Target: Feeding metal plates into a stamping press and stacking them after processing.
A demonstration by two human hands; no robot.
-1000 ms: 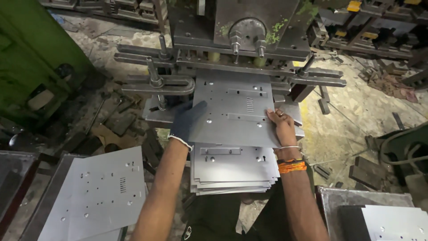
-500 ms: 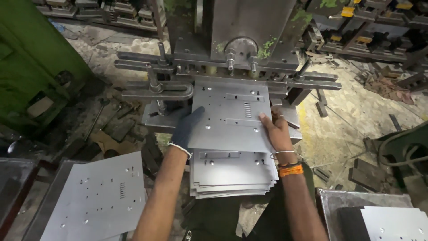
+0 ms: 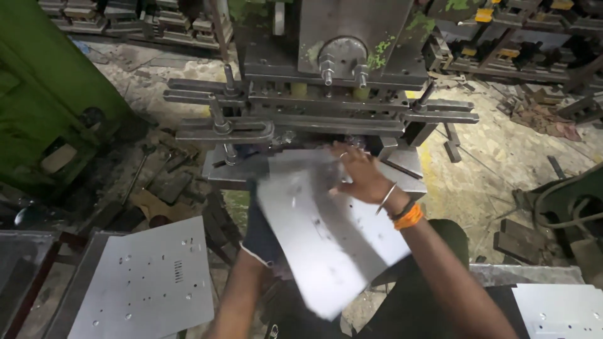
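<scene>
A big grey metal sheet [image 3: 326, 245] is held up in front of the press machine [image 3: 333, 94]. The sheet is tilted, with one corner pointing down toward the person's lap, and it looks blurred.

The left hand [image 3: 260, 229] is covered by a dark glove. It is placed under the left edge of the sheet, with the forearm coming up from below. Most of this hand is hidden by the sheet, so how far it is shut cannot be told.

The right hand [image 3: 358, 179] is bare. It is laid flat on top of the sheet near the upper edge, with the fingers [image 3: 342, 157] spread out and pointed toward the machine. The sheet is pressed by the palm, not wrapped by the fingers. A thin bangle and an orange band [image 3: 408, 218] are worn on the wrist.

The top edge of the sheet is close to the flat steel bed [image 3: 402, 176] under the machine's clamp bars [image 3: 220, 132]. Only a low gap is left between the bars and the bed.

On the left, another sheet with small holes [image 3: 147, 279] is laid flat on a table [image 3: 75, 282], well apart from the held sheet. A third sheet [image 3: 559, 311] is seen at the lower right. Scrap pieces are spread on the floor [image 3: 483, 163] on both sides.
</scene>
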